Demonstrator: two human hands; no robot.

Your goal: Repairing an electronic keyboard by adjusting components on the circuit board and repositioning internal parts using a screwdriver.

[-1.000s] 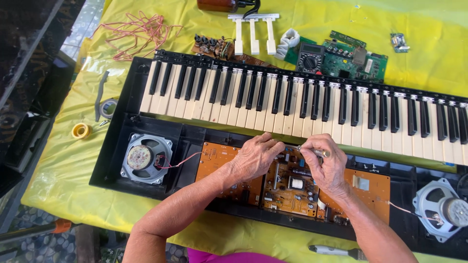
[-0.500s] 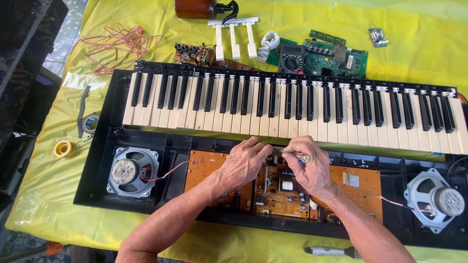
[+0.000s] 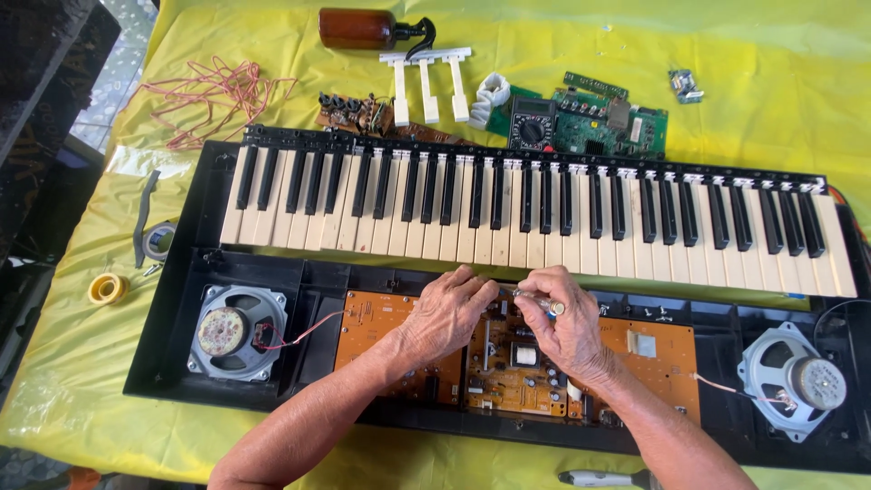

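- The right hand [image 3: 567,331] is clenched around a small screwdriver with a clear, pale handle [image 3: 543,302], its shaft pointing left toward the fingertips of the other hand.
- The left hand [image 3: 446,313] lies knuckles up just beside the right hand, fingers curled down at the tool's tip; whether it pinches anything there cannot be told.
- Both hands rest over an orange-brown circuit board [image 3: 381,328] set in the opened black plastic keyboard case [image 3: 172,308], directly below the row of cream and black keys [image 3: 544,213].
- Left of the left hand, a round grey speaker with a red wire [image 3: 234,331] sits in the case; right of the right hand sits a second grey speaker [image 3: 794,379].
- Beyond the keys, well above the hands, a brown pump bottle [image 3: 363,27], three loose white keys [image 3: 426,82], a green circuit board [image 3: 612,122] and a tangle of pink wire [image 3: 204,95] lie on the yellow cloth [image 3: 771,82].
- Far left of the hands lies a small yellow tape roll [image 3: 107,289].
- Below the right forearm lies a grey-handled tool [image 3: 599,477].
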